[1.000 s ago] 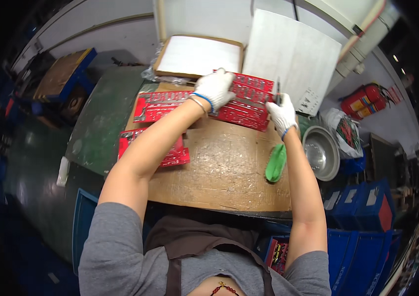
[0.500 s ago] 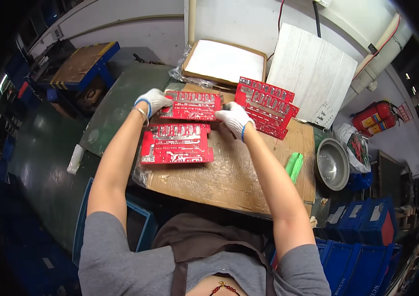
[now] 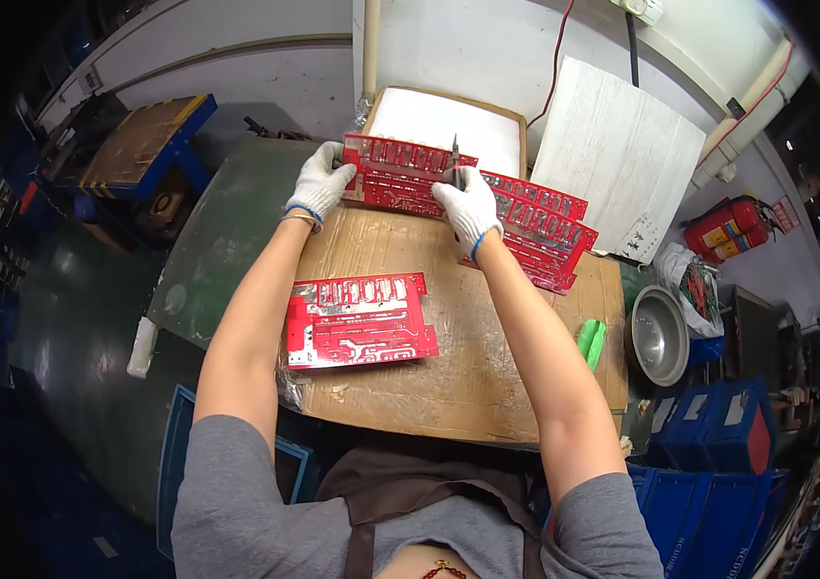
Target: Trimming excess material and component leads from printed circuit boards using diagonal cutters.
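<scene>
It's the left fisheye of a head-worn pair, tipped down and a bit forward: brown apron [image 3: 400, 470] at the bottom, cardboard-topped workbench [image 3: 473, 386] pretty close mid-frame, white wall [image 3: 458, 48] up top.

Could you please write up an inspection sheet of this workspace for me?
Surface: cardboard over a green table.
Job's things: a held board; a near board on the cardboard; right boards, overlapping.
Clutter: a green object, kind unclear, near the cardboard's right edge; a metal bowl and white bag further right.
Hands: gloved left hand grips the held board's left end; gloved right hand holds a dark tool at its right end.
Cables: red cable and black cable by the back wall.
Surroundings: white panel behind the right boards; blue bins at lower right.
</scene>
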